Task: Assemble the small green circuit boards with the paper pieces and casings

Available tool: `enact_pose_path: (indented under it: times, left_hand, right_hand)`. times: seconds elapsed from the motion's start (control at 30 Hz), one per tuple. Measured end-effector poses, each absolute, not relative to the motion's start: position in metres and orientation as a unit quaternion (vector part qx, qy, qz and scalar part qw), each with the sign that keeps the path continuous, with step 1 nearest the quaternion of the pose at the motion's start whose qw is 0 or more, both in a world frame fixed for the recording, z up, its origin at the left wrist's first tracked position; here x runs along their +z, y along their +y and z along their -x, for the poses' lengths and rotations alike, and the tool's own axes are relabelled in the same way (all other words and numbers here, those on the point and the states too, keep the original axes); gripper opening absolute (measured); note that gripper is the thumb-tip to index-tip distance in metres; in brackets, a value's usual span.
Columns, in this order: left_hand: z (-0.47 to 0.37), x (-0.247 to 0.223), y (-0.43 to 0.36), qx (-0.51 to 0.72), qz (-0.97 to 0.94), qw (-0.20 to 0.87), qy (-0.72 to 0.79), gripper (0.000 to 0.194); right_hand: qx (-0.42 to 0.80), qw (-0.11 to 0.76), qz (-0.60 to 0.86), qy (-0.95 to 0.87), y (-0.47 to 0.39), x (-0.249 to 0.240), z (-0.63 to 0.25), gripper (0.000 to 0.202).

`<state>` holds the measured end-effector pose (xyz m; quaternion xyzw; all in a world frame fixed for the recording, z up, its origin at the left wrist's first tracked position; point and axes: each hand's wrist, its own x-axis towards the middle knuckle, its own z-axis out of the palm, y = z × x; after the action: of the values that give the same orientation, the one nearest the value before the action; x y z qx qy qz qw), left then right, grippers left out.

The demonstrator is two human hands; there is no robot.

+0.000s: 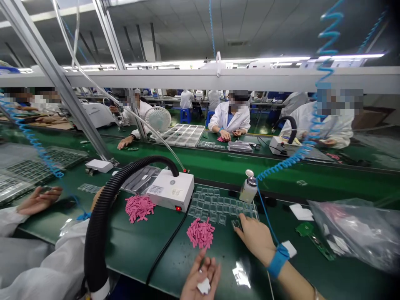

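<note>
My left hand is palm up near the table's front edge, fingers curled around a small crumpled white piece. To its right, my right hand reaches forward, with a blue strap at the wrist. Its thumb and index finger pinch a small clear plastic piece. Rows of similar clear pieces lie just beyond it. A heap of pink strips sits between my two hands, a little ahead of the left one.
A white box with a black hose stands left of the clear pieces. A pump bottle is behind my right hand. Another pink heap and a co-worker's hand are leftward. A plastic bag lies right; a coiled blue cord hangs.
</note>
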<state>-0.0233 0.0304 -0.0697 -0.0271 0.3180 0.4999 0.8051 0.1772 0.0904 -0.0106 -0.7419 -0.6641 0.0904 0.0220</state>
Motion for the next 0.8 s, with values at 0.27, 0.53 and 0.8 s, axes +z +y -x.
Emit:
enact_pose_path:
  times: [0.27, 0.53, 0.8]
  left_hand:
    - [0.010, -0.015, 0.035, 0.524, -0.084, 0.792, 0.302, 0.036]
    - [-0.002, 0.012, 0.018, 0.553, -0.333, 0.629, 0.433, 0.030]
    - [0.007, 0.020, 0.020, 0.501, -0.518, 0.527, 0.451, 0.018]
  right_hand:
    - [0.465, 0.310, 0.535, -0.634, 0.023, 0.024, -0.141, 0.016]
    - [0.477, 0.446, 0.498, -0.570, 0.008, 0.012, -0.125, 0.019]
    - [0.275, 0.449, 0.494, -0.692, -0.003, 0.011, -0.139, 0.013]
